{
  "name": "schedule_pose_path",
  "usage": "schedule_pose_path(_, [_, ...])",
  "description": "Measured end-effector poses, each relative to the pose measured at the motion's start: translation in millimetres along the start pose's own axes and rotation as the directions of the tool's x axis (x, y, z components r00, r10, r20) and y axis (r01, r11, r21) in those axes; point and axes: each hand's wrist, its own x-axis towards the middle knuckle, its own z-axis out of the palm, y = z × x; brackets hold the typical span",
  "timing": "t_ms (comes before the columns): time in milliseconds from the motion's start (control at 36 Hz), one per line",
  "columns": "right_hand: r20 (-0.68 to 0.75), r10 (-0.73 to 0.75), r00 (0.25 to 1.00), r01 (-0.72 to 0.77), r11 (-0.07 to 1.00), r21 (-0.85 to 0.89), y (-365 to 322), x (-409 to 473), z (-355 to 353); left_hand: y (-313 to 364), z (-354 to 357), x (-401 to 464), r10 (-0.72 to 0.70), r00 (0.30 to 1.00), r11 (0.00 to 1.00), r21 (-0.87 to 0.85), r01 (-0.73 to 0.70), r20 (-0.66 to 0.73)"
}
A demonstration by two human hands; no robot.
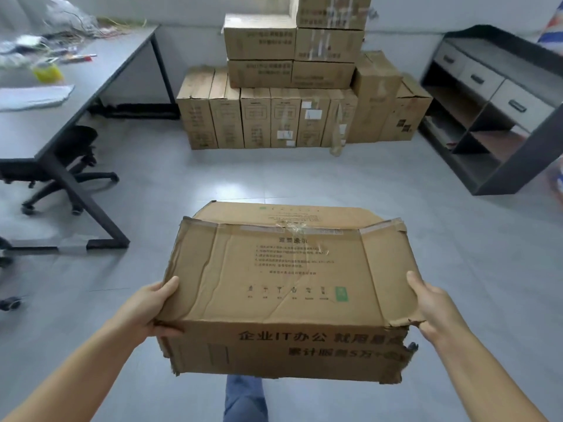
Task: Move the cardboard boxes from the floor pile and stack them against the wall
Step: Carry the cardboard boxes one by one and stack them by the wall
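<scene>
Head view: I carry one cardboard box [289,287] in the lower centre of the frame, clear of the floor [304,178]. My left hand [152,306] grips its left end, thumb on the top panel; my right hand [432,303] grips its right end the same way. The box top is creased and its near right corner torn.

Progress: a stack of boxes [298,95] already stands against the wall [411,13] at upper centre. By my judgement the task is well advanced; the carried box is not yet placed. The floor pile is out of frame, so the remainder is unknown.

Count: bottom row, about eight upright boxes; above them, at least five flat boxes. One desk [91,95] at left, one shelf unit [502,102] at right.
</scene>
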Motion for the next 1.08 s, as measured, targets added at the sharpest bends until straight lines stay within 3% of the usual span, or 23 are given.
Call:
schedule_pose_path(500, [-0.010, -0.014, 1.000, 0.014, 1.000, 0.026, -149, 164, 232, 268, -51, 200, 0.046, 0.999, 0.999, 0.014, -0.046, 0.017])
schedule_pose_path(1083, [0.177, -0.146, 0.973, 0.143, 0.989, 0.028, -387, 468, 436, 560, 16, 419, 0.154, 0.984, 0.980, -0.112, -0.163, -0.086])
